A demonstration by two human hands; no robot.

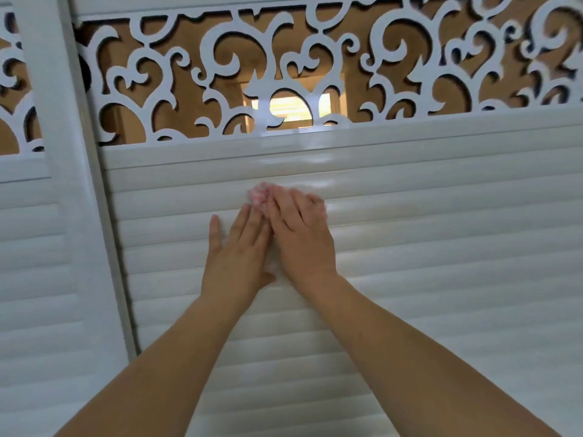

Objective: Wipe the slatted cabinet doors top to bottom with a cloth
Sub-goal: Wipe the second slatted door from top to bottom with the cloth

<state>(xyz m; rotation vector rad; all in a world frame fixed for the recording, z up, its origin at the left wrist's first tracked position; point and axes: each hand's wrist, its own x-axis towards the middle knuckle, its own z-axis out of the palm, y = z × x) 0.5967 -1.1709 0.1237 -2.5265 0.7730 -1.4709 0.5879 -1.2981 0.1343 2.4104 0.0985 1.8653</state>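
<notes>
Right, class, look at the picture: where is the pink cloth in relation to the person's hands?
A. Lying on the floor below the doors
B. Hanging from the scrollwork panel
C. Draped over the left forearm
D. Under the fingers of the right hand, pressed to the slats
D: the pink cloth peeks out from under the fingers of the right hand, high on the slatted door; the left hand lies flat beside it.

Home: white slatted cabinet doors (410, 247)
</notes>
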